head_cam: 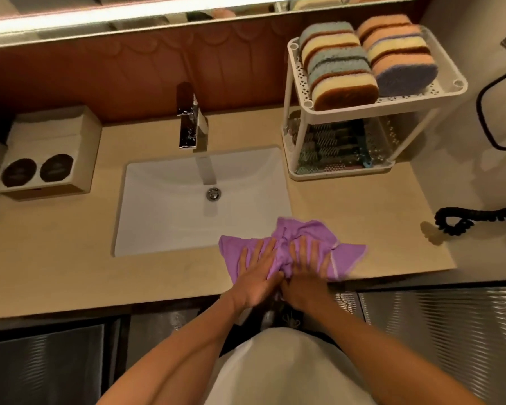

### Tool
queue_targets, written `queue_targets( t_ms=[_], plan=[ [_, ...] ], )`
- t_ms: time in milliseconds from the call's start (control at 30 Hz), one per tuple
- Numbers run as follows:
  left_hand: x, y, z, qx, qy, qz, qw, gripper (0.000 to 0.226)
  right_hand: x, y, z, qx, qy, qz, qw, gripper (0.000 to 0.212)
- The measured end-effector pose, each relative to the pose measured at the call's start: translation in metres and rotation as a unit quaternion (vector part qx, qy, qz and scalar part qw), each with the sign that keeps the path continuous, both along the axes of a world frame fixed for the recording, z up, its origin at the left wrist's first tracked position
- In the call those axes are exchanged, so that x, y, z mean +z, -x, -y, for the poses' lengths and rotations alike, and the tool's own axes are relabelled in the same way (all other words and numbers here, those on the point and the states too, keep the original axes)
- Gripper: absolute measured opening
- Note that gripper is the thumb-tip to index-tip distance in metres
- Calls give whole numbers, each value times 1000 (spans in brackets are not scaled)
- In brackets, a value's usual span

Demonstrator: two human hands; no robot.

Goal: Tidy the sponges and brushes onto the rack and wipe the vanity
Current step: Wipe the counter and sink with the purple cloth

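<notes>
Head view: my left grip (256, 274) and right grip (306, 273) lie side by side, fingers straight and spread, pressing flat on the cloth (301, 229) (purple, bunched up between them). The cloth sits on the desk (348, 206) by its front edge, overlapping the near right corner of the sink (187, 206). On the rack (421, 93) at the back right, sponges (339, 62) fill the top tier and brushes (330, 144) lie in the bottom one.

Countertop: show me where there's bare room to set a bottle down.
Bare: between box and sink; the front strip left of the cloth; between rack and cord. Crowded: where left hand and right hand press the cloth.
</notes>
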State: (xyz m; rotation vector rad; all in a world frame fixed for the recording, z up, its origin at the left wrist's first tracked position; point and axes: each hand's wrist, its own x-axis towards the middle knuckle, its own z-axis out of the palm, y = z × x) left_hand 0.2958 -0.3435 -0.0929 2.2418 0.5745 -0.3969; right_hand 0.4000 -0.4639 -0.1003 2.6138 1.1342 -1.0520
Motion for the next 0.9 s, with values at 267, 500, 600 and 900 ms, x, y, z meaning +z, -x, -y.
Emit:
queue_targets(
  t_ms=[267, 500, 600, 900],
  plan=[
    [-6, 54, -61, 8, -47, 19, 999, 69, -12, 50, -55, 34, -141, 86, 986, 77],
    [-16, 112, -113, 27, -56, -12, 998, 70, -1, 105, -112, 10, -97, 53, 994, 87],
    [-12, 138, -132, 33, -30, 4, 999, 72, 1, 126, -134, 37, -46, 60, 996, 96],
    [-2, 218, -187, 94, -27, -15, 995, 75, 15, 206, -201, 107, -24, 95, 989, 94]
  ],
)
